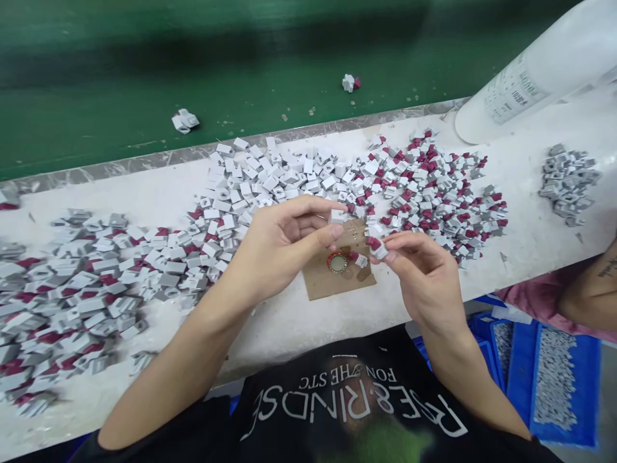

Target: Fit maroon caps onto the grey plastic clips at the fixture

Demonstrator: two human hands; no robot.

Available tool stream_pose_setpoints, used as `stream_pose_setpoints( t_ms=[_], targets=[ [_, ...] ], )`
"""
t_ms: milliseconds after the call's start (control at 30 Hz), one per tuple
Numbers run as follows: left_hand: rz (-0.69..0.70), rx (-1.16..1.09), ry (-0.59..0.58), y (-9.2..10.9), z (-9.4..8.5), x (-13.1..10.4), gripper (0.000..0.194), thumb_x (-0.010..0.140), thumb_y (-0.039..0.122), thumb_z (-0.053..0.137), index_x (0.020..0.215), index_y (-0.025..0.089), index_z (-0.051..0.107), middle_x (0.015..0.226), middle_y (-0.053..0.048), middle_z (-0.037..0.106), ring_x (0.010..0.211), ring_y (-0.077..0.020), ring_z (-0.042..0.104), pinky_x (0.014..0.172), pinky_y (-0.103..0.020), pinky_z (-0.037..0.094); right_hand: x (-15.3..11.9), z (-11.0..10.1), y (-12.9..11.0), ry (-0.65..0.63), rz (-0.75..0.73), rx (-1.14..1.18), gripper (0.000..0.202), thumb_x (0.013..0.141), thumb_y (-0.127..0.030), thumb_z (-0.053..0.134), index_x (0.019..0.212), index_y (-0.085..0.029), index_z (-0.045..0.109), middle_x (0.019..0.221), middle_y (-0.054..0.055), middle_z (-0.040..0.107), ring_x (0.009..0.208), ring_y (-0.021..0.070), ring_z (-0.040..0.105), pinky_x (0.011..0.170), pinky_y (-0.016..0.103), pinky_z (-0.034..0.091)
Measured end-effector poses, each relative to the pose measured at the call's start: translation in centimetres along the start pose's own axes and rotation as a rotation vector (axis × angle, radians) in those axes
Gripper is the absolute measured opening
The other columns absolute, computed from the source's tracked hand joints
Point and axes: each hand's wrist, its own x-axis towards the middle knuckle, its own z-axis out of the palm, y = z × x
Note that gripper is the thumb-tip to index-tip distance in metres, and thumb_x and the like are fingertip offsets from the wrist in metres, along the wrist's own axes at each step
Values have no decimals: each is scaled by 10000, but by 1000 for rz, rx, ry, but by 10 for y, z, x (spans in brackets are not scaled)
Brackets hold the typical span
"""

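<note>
Between thumb and forefinger, my left hand [284, 241] pinches a small light-grey plastic block [337, 217]. My right hand [424, 273] grips a grey plastic piece with a dark red part [377, 247], just to the right of the block and apart from it. Under the hands lies a square of brown cardboard [321, 285]. On it rest a bottle cap [337, 262], its hollow side up, and another grey and dark red piece [358, 259]. A heap of plain grey blocks [260, 173] is behind my left hand, and a heap of grey and red pieces [429, 183] behind my right.
A large white bottle [525, 83] stands at the back right, near a small pile of grey parts [566, 183]. More grey and red pieces [81, 302] cover the left side. Blue bins [590, 386] sit below the table at right, beside another person's arm [590, 289].
</note>
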Motion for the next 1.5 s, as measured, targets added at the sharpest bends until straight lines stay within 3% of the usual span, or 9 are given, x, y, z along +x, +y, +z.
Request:
stream_pose_setpoints(
  t_ms=[133,300,500,767,933,1133,1300,1400,1500],
  targets=[
    [-20,-146,-21,2,18,4,250,892,343,952,1079,238,823,937,-51,846,795,-244,844,753,-358,724,17,-2,-9,21,67,81,134,964,-392,883,1010,-334,771,1047,31,796,1042,283,813,987,531,712],
    [-57,-283,-90,4,28,9,231,917,349,927,1050,238,775,950,-49,854,870,-268,862,754,-376,735,27,1,-15,-9,52,83,145,988,-418,854,1051,-340,749,1097,40,805,1079,297,821,1026,565,691],
    [-76,-303,-114,0,26,13,259,923,370,943,1075,227,790,933,-56,870,850,-265,871,746,-370,730,26,6,-12,38,24,134,91,961,-362,904,1005,-335,829,1010,18,792,979,245,786,960,477,684],
    [-80,-356,-177,-3,26,16,300,908,416,982,1078,237,811,943,-62,885,862,-262,884,773,-351,735,26,7,-12,2,-7,12,43,1009,-357,843,1006,-315,851,1008,31,828,932,229,782,806,386,684],
    [-45,-260,-177,1,19,15,259,883,400,1000,996,235,836,934,-66,874,811,-259,876,778,-371,750,31,6,-21,-80,4,24,38,956,-264,871,978,-294,879,956,33,852,883,218,816,770,342,697],
    [17,-136,-172,6,4,28,242,866,378,985,1002,258,826,990,-71,886,899,-273,877,823,-407,755,47,16,-20,-132,15,52,81,972,-338,853,1009,-266,859,987,58,870,920,236,841,763,356,713],
    [35,19,-107,13,-18,52,252,859,305,950,1031,238,779,941,-56,845,868,-228,828,820,-355,698,93,28,-27,-274,-47,-78,110,992,-287,807,1091,-261,848,1076,64,876,1005,246,837,900,417,704],
    [71,3,99,16,-37,66,278,836,299,927,1039,216,755,910,-46,800,814,-210,790,815,-361,681,149,49,-36,-211,-182,-290,258,1005,-196,759,1245,-259,831,1283,99,843,1175,283,803,999,469,681],
    [92,33,316,17,-58,81,293,797,279,882,1044,198,748,878,-27,747,768,-191,732,751,-337,637,211,90,-39,-197,-188,-587,311,1020,-100,706,1303,-190,799,1296,148,810,1142,299,798,1076,511,645]
  ],
)
